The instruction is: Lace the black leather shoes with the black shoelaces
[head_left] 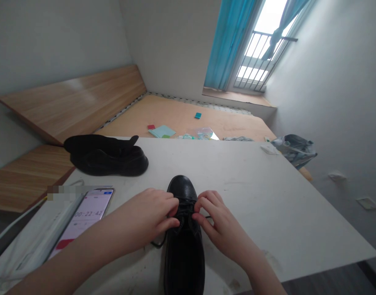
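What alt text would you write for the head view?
The left hand and right hand meet at the laces of a black leather shoe on a white table. A second black shoe and a phone showing a timer lie to the left.

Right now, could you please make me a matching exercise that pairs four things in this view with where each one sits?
Things: 1 black leather shoe; 2 other black shoe; 3 smartphone; 4 teal curtain.
Places: A beside the railed window; B under the left hand and right hand; C at the white table's far left corner; D beside the left hand.
Pairs: 1-B; 2-C; 3-D; 4-A.
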A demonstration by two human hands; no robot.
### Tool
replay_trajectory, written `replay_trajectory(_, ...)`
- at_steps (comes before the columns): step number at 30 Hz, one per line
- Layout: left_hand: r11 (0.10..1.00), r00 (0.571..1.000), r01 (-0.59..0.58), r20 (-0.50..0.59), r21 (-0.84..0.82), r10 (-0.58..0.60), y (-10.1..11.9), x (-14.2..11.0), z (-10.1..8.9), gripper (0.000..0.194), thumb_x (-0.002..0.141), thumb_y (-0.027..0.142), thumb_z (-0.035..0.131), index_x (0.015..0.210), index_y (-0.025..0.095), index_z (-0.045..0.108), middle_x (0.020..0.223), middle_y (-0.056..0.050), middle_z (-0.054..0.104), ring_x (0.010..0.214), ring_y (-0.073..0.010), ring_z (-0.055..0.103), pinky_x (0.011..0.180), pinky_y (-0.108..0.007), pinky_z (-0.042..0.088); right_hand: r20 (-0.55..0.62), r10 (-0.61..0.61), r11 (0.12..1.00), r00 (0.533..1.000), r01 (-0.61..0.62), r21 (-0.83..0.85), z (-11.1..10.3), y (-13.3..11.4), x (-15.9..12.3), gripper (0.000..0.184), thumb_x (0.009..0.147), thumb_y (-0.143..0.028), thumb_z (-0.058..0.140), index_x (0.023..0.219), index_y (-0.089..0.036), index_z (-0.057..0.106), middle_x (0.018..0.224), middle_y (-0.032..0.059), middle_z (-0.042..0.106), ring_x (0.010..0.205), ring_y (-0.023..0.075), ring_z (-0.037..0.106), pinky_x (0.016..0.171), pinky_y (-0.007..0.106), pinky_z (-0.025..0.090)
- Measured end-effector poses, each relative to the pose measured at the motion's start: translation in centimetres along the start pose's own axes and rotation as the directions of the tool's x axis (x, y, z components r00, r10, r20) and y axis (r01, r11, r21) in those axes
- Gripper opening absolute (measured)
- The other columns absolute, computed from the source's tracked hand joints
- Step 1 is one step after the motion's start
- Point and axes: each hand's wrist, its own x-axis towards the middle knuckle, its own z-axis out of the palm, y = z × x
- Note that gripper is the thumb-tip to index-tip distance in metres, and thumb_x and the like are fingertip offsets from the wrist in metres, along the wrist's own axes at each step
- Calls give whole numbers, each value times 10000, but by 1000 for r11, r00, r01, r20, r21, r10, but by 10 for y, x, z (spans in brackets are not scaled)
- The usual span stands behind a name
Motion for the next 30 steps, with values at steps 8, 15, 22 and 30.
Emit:
replay_trajectory(8, 1000, 998, 27, 51, -1, -27, 3, -2, -3, 195, 921, 199, 505, 807, 229, 661, 850, -19, 720, 827, -236, 657, 709, -323, 397, 20, -121, 991, 992, 122, -55, -10, 5, 0, 156, 991, -146, 469, 852, -211, 496, 900, 40, 555, 880, 214, 486, 768, 342, 400)
replay_trajectory(15, 929, 988, 137, 109, -342, -106, -5, -7, 5, 253, 954, 334, 455, 767, 221, 583, 790, -1, 676, 759, -201, 614, 679, -301, 393, 112, 144, 945, 983, -170, 281, 0, 17, -7, 183, 1003, -288, 472, 840, -211, 497, 803, 9, 559, 762, 172, 522, 689, 298, 395)
replay_trajectory(22, 463, 945, 323, 251, -825, -212, -17, -10, 39, 380, 914, 571, 375, 781, 225, 459, 581, 79, 378, 507, -129, 371, 516, -246, 365, 201, 225, 612, 953, -299, 732, 11, 24, -16, 189, 977, -401, 481, 970, -221, 537, 602, -89, 332, 482, 93, 306, 455, 213, 245)
replay_trajectory(30, 930, 954, 294, 12, -221, -299, -34, -20, 30, 275, 913, 332, 462, 786, 228, 682, 709, -10, 669, 691, -199, 596, 629, -281, 337, -350, -147, 977, 925, 81, -198, 18, 27, -18, 277, 904, -87, 473, 1003, -165, 720, 864, 69, 662, 733, 175, 600, 644, 287, 413)
